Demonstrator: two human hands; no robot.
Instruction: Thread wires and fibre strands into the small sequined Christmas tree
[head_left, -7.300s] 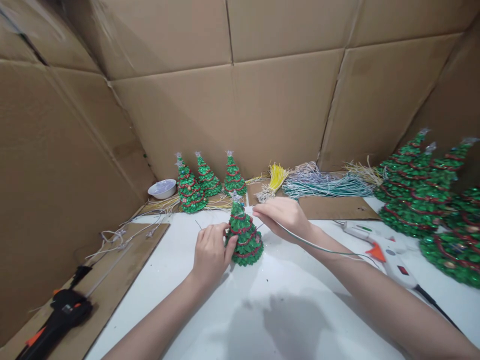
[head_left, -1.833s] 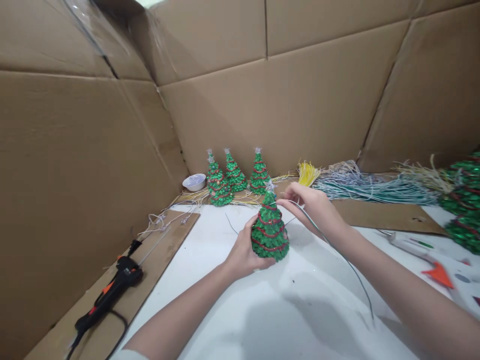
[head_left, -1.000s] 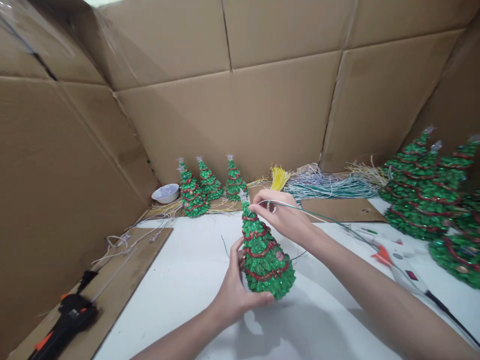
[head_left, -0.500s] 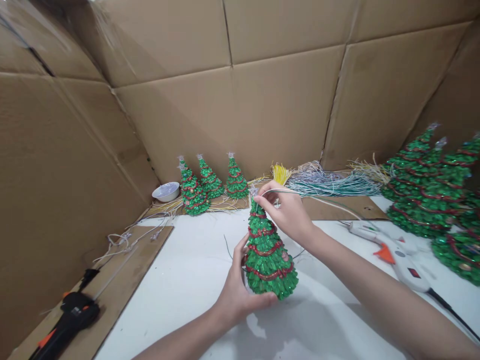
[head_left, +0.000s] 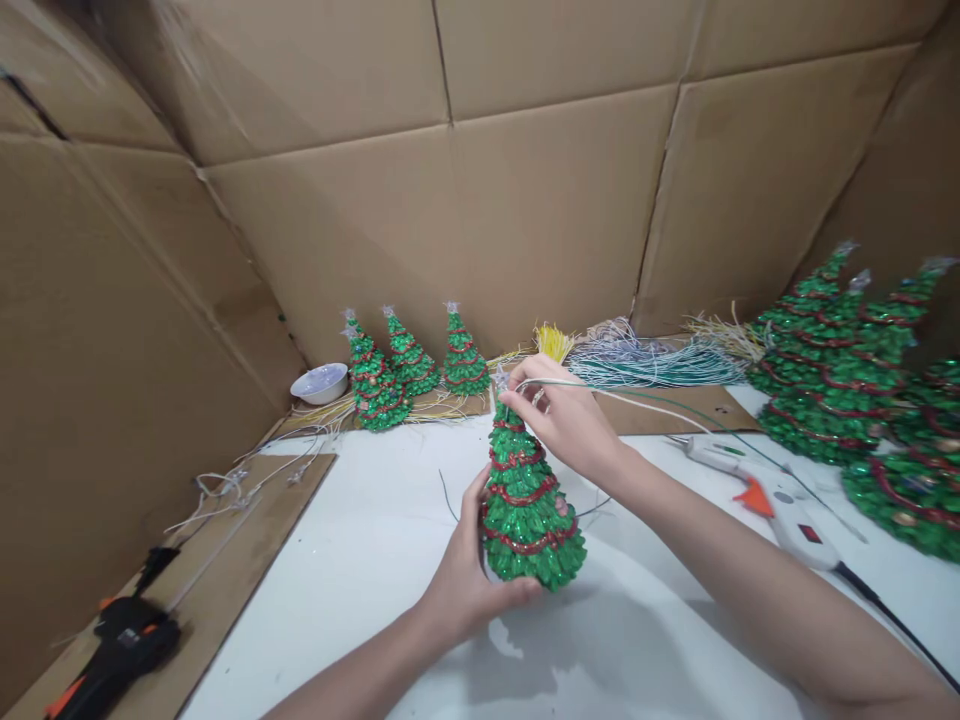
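A small green Christmas tree [head_left: 526, 500] with red garlands stands tilted slightly left above the white tabletop. My left hand [head_left: 465, 565] is wrapped round its lower part, thumb along the base. At the tip, beside a clear star [head_left: 501, 378], the thumb and fingers of my right hand [head_left: 559, 415] are pinched on thin wires. One white wire [head_left: 660, 404] and a green one run from there over my hand to the right. Thin dark wire ends [head_left: 445, 490] stick out on both sides of the tree. My fingers partly hide the pinch point.
Several similar trees stand at the back left [head_left: 465, 358] and right [head_left: 817, 370]. A white glue gun [head_left: 787, 510] lies right, a black one [head_left: 127, 635] left on cardboard. Behind are a white bowl [head_left: 321, 384], wire bundles [head_left: 652, 362] and cardboard walls [head_left: 555, 200].
The view has shifted a little, so everything sits slightly further left. Both hands keep their hold on the tree and wires. The wires trailing right now hang in a different curve.
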